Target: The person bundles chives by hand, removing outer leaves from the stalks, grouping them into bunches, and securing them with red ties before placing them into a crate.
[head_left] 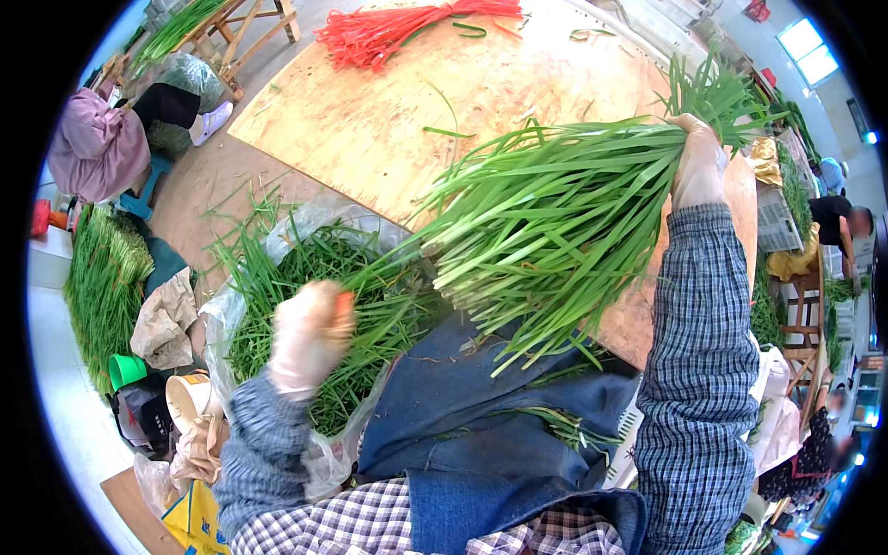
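My right hand (699,159), in a thin pale glove, is closed round a large bunch of garlic chives (564,199) near its leafy end. The pale cut ends fan out toward the left and hang over the table's near edge and my lap. My left hand (308,333), also gloved, is a motion-blurred fist above a plastic-lined heap of loose green leaves (370,324). Something orange shows at its fingers, too smeared to name. A few leaves stretch from the bunch's ends toward this hand. Loose stalks (555,425) lie on the blue apron (444,398) over my lap.
The wooden tabletop (342,120) carries a pile of red ties (407,32) at its far side. On the left are stacked chives (102,287), a green bucket (127,370), a white bucket (190,398) and a seated person (102,139). Crates and other people (837,222) are at right.
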`<action>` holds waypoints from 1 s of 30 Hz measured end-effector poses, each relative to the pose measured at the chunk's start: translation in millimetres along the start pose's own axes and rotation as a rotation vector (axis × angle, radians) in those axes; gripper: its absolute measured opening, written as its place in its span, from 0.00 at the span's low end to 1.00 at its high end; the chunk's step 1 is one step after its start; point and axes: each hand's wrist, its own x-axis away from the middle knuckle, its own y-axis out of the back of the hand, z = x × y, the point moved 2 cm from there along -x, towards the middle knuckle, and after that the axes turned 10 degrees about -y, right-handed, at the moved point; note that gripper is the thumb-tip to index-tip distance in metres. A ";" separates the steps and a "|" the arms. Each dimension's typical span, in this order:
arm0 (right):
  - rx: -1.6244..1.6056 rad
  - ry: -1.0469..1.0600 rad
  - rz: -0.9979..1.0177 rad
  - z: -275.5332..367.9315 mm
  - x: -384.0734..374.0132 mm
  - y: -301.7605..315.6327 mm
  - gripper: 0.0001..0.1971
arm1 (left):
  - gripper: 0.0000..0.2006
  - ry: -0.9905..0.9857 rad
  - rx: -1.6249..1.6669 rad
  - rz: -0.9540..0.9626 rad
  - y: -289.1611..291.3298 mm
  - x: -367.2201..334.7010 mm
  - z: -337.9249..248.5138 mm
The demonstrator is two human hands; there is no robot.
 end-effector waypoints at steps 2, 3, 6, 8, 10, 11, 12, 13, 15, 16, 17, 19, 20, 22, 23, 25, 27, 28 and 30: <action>0.025 0.032 -0.052 9.6 -2.9 7.5 0.08 | 0.06 0.108 -0.281 0.312 11.7 39.8 38.1; 0.035 0.030 -0.066 5.9 -6.2 7.4 0.08 | 0.05 0.147 -0.384 0.482 14.6 57.0 53.4; 0.010 -0.024 0.004 -6.2 -15.1 3.5 0.07 | 0.11 -0.035 -0.080 0.213 24.2 25.7 3.4; 0.024 -0.029 0.022 -4.6 -29.4 12.6 0.06 | 0.15 -0.170 0.194 0.112 18.6 -20.7 -42.4; 0.031 -0.015 0.001 3.5 -22.7 11.0 0.07 | 0.17 -0.382 0.267 -0.012 5.9 -54.4 -61.5; 0.028 -0.015 0.022 4.1 -24.9 11.0 0.06 | 0.17 -0.466 0.244 -0.078 -6.1 -66.8 -63.5; 0.030 -0.020 0.039 -1.4 -33.3 13.8 0.06 | 0.16 -0.448 0.183 -0.067 -17.4 -78.9 -65.5; 0.029 -0.025 0.057 -4.1 -37.8 14.7 0.06 | 0.16 -0.430 0.120 -0.055 -25.4 -88.6 -64.7; 0.030 -0.011 -0.017 -1.1 -11.2 6.3 0.06 | 0.17 -0.477 0.142 -0.136 -32.5 -97.6 -50.7; 0.041 -0.003 -0.015 -3.0 -12.6 9.9 0.06 | 0.17 -0.481 0.173 -0.098 -36.0 -101.1 -47.5; 0.051 0.004 -0.012 -4.3 -13.9 12.1 0.06 | 0.17 -0.483 0.202 -0.060 -39.1 -103.6 -45.4; 0.039 -0.019 -0.007 -4.9 -14.9 14.3 0.06 | 0.17 -0.521 0.164 -0.050 -45.0 -108.5 -45.2; 0.032 -0.032 -0.003 -4.9 -15.6 15.0 0.06 | 0.16 -0.539 0.144 -0.043 -47.2 -109.6 -46.0; 0.007 -0.060 0.015 -5.6 -19.7 15.5 0.06 | 0.15 -0.539 0.113 -0.034 -46.8 -112.2 -49.0; -0.002 -0.047 0.002 -5.2 -20.9 17.2 0.06 | 0.14 -0.542 0.099 -0.031 -46.1 -113.9 -50.5; -0.016 -0.022 -0.019 -3.0 -17.7 15.7 0.06 | 0.11 -0.544 0.074 0.059 -44.7 -117.6 -49.4; -0.008 -0.045 0.027 -4.0 -18.9 16.5 0.05 | 0.11 -0.567 0.071 0.085 -43.2 -116.8 -44.6; -0.007 -0.054 0.046 -2.5 -18.8 18.6 0.05 | 0.12 -0.598 0.083 0.066 -44.4 -116.6 -42.6; 0.031 -0.037 0.035 2.2 -15.7 20.7 0.06 | 0.13 -0.635 0.087 0.035 -44.8 -117.3 -43.4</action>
